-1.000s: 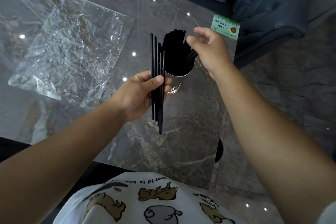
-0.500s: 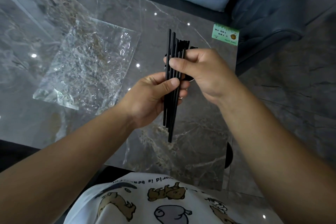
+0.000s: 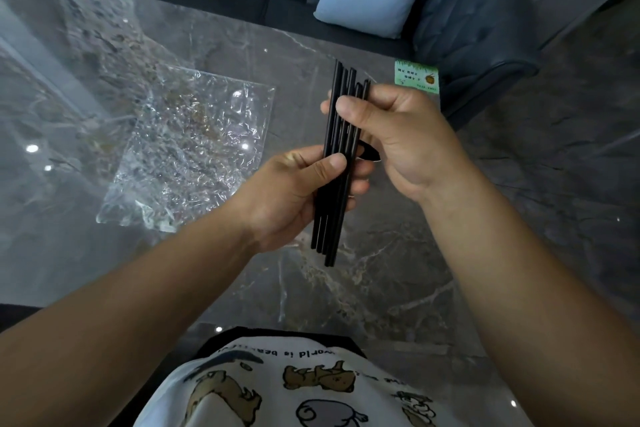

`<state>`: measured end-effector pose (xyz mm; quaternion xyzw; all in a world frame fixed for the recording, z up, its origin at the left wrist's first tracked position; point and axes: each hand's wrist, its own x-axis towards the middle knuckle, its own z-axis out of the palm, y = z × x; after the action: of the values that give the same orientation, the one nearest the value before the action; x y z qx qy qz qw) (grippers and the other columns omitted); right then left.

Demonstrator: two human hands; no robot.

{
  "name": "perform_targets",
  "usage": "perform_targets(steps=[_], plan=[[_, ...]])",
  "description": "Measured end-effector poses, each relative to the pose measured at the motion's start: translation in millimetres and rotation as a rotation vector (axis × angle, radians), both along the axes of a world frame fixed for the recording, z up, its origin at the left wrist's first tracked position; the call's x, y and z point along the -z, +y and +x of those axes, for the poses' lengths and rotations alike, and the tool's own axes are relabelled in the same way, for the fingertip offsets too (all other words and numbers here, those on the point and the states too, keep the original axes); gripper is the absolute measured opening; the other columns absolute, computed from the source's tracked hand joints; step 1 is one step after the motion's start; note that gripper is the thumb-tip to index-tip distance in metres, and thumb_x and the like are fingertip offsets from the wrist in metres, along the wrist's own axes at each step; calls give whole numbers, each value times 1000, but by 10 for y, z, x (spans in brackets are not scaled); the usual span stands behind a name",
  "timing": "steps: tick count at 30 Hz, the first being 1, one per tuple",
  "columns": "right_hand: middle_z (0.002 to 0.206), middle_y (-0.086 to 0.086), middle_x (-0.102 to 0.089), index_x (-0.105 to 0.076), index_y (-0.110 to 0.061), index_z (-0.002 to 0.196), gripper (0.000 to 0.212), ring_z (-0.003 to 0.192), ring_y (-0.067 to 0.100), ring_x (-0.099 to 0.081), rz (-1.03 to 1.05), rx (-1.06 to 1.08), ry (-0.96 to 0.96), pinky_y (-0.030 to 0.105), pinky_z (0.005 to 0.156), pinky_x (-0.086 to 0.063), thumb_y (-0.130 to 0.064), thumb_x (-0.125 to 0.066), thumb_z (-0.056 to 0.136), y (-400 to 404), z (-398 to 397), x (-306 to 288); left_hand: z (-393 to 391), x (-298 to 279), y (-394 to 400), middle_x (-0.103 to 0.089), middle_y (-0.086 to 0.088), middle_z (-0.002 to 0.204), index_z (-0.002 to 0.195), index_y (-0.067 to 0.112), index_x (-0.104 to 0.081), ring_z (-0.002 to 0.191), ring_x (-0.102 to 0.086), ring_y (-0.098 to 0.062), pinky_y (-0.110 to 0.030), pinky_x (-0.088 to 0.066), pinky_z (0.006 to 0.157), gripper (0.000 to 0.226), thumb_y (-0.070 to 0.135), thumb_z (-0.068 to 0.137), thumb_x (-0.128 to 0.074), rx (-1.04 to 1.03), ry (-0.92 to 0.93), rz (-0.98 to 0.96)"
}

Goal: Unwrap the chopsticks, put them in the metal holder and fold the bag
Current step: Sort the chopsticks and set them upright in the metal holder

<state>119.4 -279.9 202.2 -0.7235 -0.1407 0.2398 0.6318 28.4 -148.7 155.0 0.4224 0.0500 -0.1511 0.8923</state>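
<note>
**A:** What does the person have in hand?

**B:** A bundle of black chopsticks (image 3: 337,163), held nearly upright over the worktop (image 3: 381,270). The left hand (image 3: 298,191) is wrapped around the lower half, thumb pressed across the front. The right hand (image 3: 391,135) pinches the upper part, thumb on the near side and fingers curled behind.

**A:** So the step would be taking a few from the bundle for the holder?

**B:** That looks likely. To do it well, the right hand should pinch only the sticks it means to take, while the left loosens just enough to let them slide upward and keeps the rest from fanning out. The tips are uneven at both ends, so a loose grip could let one slip down.

**A:** And the metal holder?

**B:** Almost wholly hidden. Only a dark sliver with a pale edge (image 3: 367,153) shows just behind the bundle, under the right palm; it is probably the holder, though that cannot be told for sure.

**A:** The bag?

**B:** The clear plastic bag (image 3: 194,146) lies flat and crinkled on the worktop, empty, well to the left of the left hand and not yet folded.
</note>
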Motion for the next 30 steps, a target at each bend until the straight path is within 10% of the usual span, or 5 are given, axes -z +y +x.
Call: perform_targets(steps=[19, 23, 30], plan=[[96, 8, -74, -69, -20, 94, 13, 71, 9, -67, 66, 71, -73, 17, 60, -50, -22, -68, 82, 398, -181, -107, -104, -24, 398, -74, -6, 91, 99, 11, -70, 76, -67, -17, -29, -56, 70, 20, 16, 87, -55, 114, -14, -26], [130, -2, -62, -46, -24, 136, 46, 116, 3, -58, -255, -65, -414, 29, 102, -44, -29, -60, 92, 351, -69, -249, -74, -1, 374, -73, -6, 87, 96, 9, -68, 72, -66, -16, -28, -56, 66, 16, 15, 87, -55, 135, 25, -20], [110, -4, -70, -66, -14, 118, 36, 107, 6, -63, -566, -242, -518, 36, 99, -46, -37, -44, 100, 314, 41, -285, -44, 36, 323, -71, -7, 87, 100, 6, -65, 71, -65, -16, -29, -56, 66, 17, 14, 88, -55, 196, 85, -61]])
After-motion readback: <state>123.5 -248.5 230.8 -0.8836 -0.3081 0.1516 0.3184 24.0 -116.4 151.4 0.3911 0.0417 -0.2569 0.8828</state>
